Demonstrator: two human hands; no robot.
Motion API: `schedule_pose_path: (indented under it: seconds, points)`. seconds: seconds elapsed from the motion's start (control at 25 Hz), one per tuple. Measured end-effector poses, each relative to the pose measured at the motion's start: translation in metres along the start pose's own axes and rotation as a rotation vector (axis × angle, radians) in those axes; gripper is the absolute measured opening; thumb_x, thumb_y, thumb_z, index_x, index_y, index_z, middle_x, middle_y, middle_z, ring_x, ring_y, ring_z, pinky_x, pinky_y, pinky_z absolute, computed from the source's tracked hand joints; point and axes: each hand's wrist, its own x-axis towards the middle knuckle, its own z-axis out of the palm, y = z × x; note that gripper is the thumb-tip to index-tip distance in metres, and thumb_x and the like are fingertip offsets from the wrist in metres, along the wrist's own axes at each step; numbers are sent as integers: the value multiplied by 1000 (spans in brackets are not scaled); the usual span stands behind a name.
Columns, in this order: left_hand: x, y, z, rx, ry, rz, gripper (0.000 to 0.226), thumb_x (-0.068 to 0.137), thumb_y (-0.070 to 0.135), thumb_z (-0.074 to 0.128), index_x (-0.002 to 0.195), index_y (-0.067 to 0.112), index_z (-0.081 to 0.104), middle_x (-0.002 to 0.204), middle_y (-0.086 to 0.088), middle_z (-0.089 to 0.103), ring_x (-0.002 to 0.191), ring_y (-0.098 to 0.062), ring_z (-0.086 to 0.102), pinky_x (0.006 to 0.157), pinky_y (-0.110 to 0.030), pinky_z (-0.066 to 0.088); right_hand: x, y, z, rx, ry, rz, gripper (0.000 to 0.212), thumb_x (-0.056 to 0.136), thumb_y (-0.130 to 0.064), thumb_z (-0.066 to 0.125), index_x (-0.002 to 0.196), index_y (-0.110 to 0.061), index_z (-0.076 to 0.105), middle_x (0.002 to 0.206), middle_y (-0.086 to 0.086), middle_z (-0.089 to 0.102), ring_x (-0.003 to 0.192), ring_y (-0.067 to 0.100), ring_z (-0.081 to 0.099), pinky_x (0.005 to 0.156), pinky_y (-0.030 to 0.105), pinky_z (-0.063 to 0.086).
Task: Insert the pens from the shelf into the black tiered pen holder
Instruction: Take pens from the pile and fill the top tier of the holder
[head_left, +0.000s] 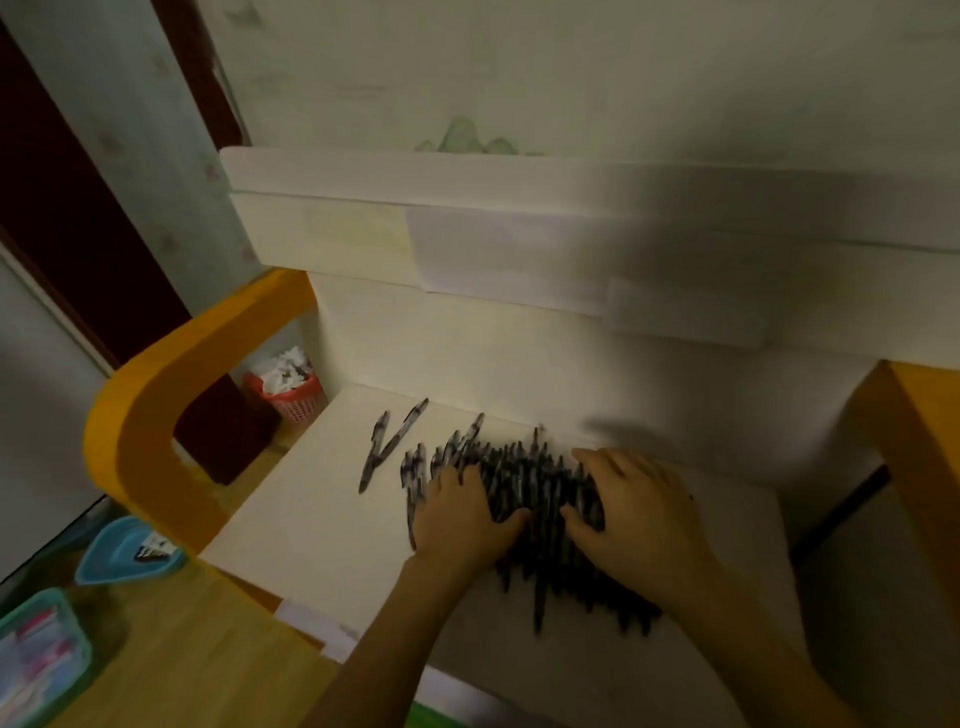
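Big heap of dark black pens lying on pale cream shelf, near its back wall. Two loose black pens lying apart to left of heap, forming V shape. Left hand resting on left part of heap, fingers spread over pens, palm down. Right hand on right part, fingers slightly bent, thumb against pens; whether either grip closes round pens, cannot tell. Red mesh basket with white paper scraps beyond shelf, at left. Orange curved frame beside shelf. Blue dish at lower left.
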Motion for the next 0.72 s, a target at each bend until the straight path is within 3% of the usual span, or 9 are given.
schedule_pose_path:
  seconds: [0.16, 0.32, 0.52, 0.72]
  points:
    - [13, 2, 8, 3, -49, -35, 108, 67, 83, 53, 147, 18, 23, 152, -13, 25, 139, -34, 26, 109, -50, 36, 10, -3, 8, 4, -6, 55, 60, 90, -53, 47, 144, -28, 36, 139, -6, 48, 130, 18, 40, 110, 35, 29]
    - [24, -6, 8, -49, -90, -23, 96, 70, 73, 62, 144, 21, 28, 145, -15, 31, 133, -34, 34, 104, -48, 42, 19, -8, 19, -9, -31, 73, 62, 89, -54, 46, 144, -26, 37, 139, -5, 48, 130, 19, 41, 110, 36, 30]
    - [35, -7, 8, -58, -155, -27, 105, 64, 71, 67, 147, 28, 21, 141, -18, 32, 126, -38, 42, 99, -51, 46, 23, -12, 27, -8, -48, 79, 59, 87, -52, 47, 141, -27, 40, 133, -5, 51, 124, 19, 44, 109, 36, 30]
    - [37, -4, 4, -92, -116, -33, 108, 62, 70, 71, 142, 15, 26, 136, -18, 38, 121, -36, 46, 97, -44, 47, 24, -15, 31, -33, -44, 85, 61, 84, -55, 44, 138, -26, 43, 131, -3, 53, 122, 21, 47, 107, 38, 34]
